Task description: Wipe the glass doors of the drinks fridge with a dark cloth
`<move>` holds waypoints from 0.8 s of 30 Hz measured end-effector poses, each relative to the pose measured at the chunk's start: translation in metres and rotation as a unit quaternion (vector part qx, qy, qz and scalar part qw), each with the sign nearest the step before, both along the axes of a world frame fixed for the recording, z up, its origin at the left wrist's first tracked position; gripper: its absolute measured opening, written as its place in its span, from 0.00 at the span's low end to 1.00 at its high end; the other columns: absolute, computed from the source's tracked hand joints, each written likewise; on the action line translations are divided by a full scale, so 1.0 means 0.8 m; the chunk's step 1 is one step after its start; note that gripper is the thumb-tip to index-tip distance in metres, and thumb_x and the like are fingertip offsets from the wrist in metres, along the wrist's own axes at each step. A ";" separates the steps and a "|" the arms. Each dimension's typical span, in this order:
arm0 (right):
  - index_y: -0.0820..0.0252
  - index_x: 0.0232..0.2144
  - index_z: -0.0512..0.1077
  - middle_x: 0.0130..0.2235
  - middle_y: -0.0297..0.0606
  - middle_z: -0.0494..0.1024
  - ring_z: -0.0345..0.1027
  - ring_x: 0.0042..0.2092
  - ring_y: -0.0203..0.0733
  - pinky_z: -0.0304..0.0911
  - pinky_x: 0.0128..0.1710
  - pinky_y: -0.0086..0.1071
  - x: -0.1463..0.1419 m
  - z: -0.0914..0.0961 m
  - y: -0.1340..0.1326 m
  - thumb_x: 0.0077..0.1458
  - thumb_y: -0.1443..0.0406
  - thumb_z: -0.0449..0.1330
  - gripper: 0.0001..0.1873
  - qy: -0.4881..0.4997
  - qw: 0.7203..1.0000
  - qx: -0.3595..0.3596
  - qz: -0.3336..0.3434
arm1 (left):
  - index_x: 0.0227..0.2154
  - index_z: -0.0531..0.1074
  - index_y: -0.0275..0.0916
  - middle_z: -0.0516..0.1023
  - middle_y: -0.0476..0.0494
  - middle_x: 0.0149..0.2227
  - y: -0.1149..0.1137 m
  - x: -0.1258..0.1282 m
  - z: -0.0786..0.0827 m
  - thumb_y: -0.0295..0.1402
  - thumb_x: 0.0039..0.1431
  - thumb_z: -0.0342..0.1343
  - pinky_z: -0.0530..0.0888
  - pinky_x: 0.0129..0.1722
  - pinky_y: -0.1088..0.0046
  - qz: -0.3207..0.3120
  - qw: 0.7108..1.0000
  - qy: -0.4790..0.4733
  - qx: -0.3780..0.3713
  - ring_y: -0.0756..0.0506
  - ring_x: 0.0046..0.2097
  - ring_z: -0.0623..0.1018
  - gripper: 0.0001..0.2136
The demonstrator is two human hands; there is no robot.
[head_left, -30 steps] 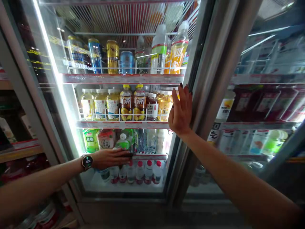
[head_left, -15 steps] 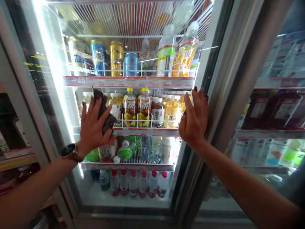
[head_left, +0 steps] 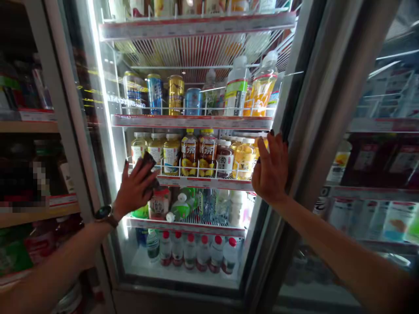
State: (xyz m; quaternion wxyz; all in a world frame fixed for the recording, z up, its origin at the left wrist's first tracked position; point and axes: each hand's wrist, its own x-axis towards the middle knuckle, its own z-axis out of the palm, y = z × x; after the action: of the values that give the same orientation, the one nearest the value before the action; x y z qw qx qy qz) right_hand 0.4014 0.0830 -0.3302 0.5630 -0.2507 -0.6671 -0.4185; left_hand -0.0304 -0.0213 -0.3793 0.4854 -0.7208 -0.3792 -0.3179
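Observation:
My left hand [head_left: 132, 189] presses a dark cloth [head_left: 149, 172] flat against the glass door [head_left: 108, 144] of a lit drinks fridge, level with the middle shelf; the fingers lie over the cloth. A watch [head_left: 104, 213] sits on that wrist. My right hand [head_left: 271, 170] rests open, fingers up, on the metal door frame [head_left: 314, 113] at the right edge of the same door.
Behind the glass are shelves of cans [head_left: 176, 93], tea bottles [head_left: 190, 152] and small water bottles [head_left: 196, 250]. A second fridge door [head_left: 376, 152] stands to the right. Open shelving [head_left: 32, 126] with goods is at the left.
My left hand rose from the lower shelf level to the middle shelf level with the cloth against the glass, then shifted slightly. The view tilted up. My right hand stayed on the frame.

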 end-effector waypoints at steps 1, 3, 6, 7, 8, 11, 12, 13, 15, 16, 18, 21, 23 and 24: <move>0.53 0.75 0.44 0.75 0.47 0.52 0.43 0.76 0.59 0.52 0.71 0.65 0.000 0.000 0.001 0.64 0.71 0.47 0.40 -0.003 1.000 0.005 -0.001 | 0.70 0.60 0.44 0.53 0.43 0.75 0.003 -0.005 0.044 0.34 0.64 0.54 0.40 0.75 0.42 0.000 1.000 -0.021 0.021 0.34 0.77 0.47 0.31; 0.55 0.75 0.46 0.75 0.48 0.53 0.44 0.76 0.60 0.52 0.71 0.65 0.000 0.000 0.002 0.63 0.71 0.48 0.40 -0.002 1.000 0.011 -0.002 | 0.71 0.57 0.40 0.48 0.42 0.76 0.011 -0.011 0.116 0.33 0.65 0.53 0.42 0.74 0.41 0.009 0.997 -0.065 0.045 0.33 0.77 0.44 0.31; 0.54 0.75 0.48 0.74 0.48 0.56 0.47 0.75 0.62 0.52 0.70 0.66 -0.002 0.000 0.003 0.62 0.71 0.49 0.40 0.010 1.000 0.020 0.001 | 0.71 0.55 0.38 0.47 0.42 0.76 0.020 -0.007 0.156 0.31 0.67 0.51 0.43 0.74 0.41 0.018 0.989 -0.119 0.081 0.34 0.77 0.45 0.30; 0.55 0.75 0.49 0.74 0.48 0.56 0.48 0.75 0.63 0.52 0.70 0.67 -0.002 0.000 0.003 0.62 0.72 0.49 0.40 0.013 1.000 0.021 0.002 | 0.71 0.55 0.38 0.47 0.42 0.77 0.021 -0.003 0.150 0.32 0.68 0.50 0.43 0.74 0.41 0.016 0.986 -0.136 0.093 0.34 0.77 0.45 0.30; 0.55 0.75 0.50 0.74 0.49 0.57 0.48 0.74 0.64 0.52 0.70 0.67 -0.003 0.000 0.003 0.62 0.72 0.49 0.40 0.014 1.000 0.024 0.002 | 0.71 0.55 0.39 0.46 0.42 0.77 0.021 0.001 0.137 0.32 0.69 0.49 0.44 0.74 0.40 0.011 0.983 -0.151 0.104 0.34 0.77 0.45 0.29; 0.56 0.74 0.50 0.73 0.50 0.57 0.48 0.74 0.64 0.53 0.69 0.67 -0.003 0.000 0.003 0.61 0.72 0.50 0.41 0.010 1.000 0.025 0.000 | 0.72 0.54 0.47 0.45 0.48 0.77 0.018 0.011 0.072 0.34 0.69 0.49 0.46 0.74 0.39 -0.003 0.978 -0.177 0.107 0.35 0.77 0.45 0.30; 0.56 0.75 0.50 0.74 0.51 0.57 0.48 0.75 0.64 0.53 0.70 0.67 -0.003 0.000 0.003 0.61 0.72 0.50 0.41 0.009 1.000 0.023 0.001 | 0.73 0.53 0.50 0.44 0.50 0.77 0.016 0.013 0.045 0.34 0.68 0.49 0.46 0.74 0.38 -0.005 0.979 -0.179 0.098 0.34 0.77 0.45 0.31; 0.55 0.75 0.49 0.74 0.50 0.56 0.47 0.75 0.63 0.52 0.70 0.66 -0.002 0.000 0.003 0.60 0.71 0.50 0.41 0.009 1.000 0.018 0.002 | 0.73 0.52 0.52 0.44 0.51 0.77 0.014 0.013 0.019 0.34 0.67 0.49 0.45 0.74 0.38 -0.004 0.980 -0.180 0.085 0.34 0.77 0.45 0.32; 0.53 0.75 0.48 0.74 0.48 0.55 0.45 0.76 0.61 0.49 0.71 0.66 -0.001 -0.001 0.004 0.60 0.71 0.49 0.42 0.010 1.000 0.007 0.005 | 0.73 0.51 0.53 0.42 0.50 0.77 0.006 0.011 -0.035 0.34 0.66 0.51 0.45 0.74 0.36 0.000 0.984 -0.171 0.056 0.32 0.77 0.44 0.34; 0.52 0.75 0.48 0.75 0.47 0.55 0.44 0.76 0.60 0.48 0.71 0.66 0.000 -0.001 0.005 0.60 0.70 0.49 0.42 0.010 1.000 0.003 0.006 | 0.73 0.50 0.52 0.41 0.49 0.77 0.002 0.008 -0.062 0.34 0.65 0.51 0.45 0.74 0.35 0.002 0.987 -0.156 0.042 0.31 0.77 0.43 0.35; 0.51 0.75 0.47 0.75 0.47 0.53 0.42 0.76 0.58 0.45 0.72 0.65 0.002 -0.003 0.007 0.60 0.69 0.49 0.42 0.010 1.000 -0.009 0.003 | 0.74 0.48 0.52 0.40 0.48 0.78 -0.009 0.004 -0.111 0.33 0.64 0.52 0.45 0.74 0.35 0.007 0.994 -0.113 0.014 0.31 0.77 0.42 0.37; 0.54 0.75 0.45 0.75 0.50 0.51 0.39 0.77 0.56 0.44 0.73 0.63 0.005 -0.004 0.010 0.60 0.68 0.48 0.42 -0.001 1.000 -0.025 -0.015 | 0.75 0.45 0.51 0.39 0.46 0.77 -0.021 -0.004 -0.149 0.31 0.63 0.54 0.46 0.74 0.37 0.015 0.998 -0.056 -0.012 0.32 0.77 0.41 0.40; 0.55 0.75 0.43 0.76 0.49 0.50 0.37 0.77 0.56 0.44 0.73 0.63 0.007 -0.004 0.011 0.60 0.69 0.49 0.43 -0.009 0.999 -0.030 -0.021 | 0.75 0.45 0.52 0.40 0.45 0.77 -0.020 -0.011 -0.134 0.31 0.63 0.54 0.48 0.74 0.39 0.017 0.999 -0.043 -0.016 0.33 0.77 0.42 0.40; 0.54 0.75 0.43 0.76 0.49 0.49 0.37 0.77 0.56 0.44 0.73 0.64 0.007 -0.004 0.011 0.59 0.69 0.49 0.44 -0.012 0.999 -0.029 -0.021 | 0.74 0.45 0.52 0.40 0.45 0.77 -0.017 -0.015 -0.111 0.30 0.63 0.54 0.48 0.75 0.40 0.016 0.999 -0.041 -0.012 0.34 0.77 0.43 0.39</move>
State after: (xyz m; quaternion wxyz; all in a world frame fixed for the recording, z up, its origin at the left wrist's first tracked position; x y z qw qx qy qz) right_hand 0.4074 0.0921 -0.3335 0.5386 -0.2757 -0.6801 -0.4139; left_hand -0.0423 -0.0352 -0.4682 0.4660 -0.7068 -0.4136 -0.3350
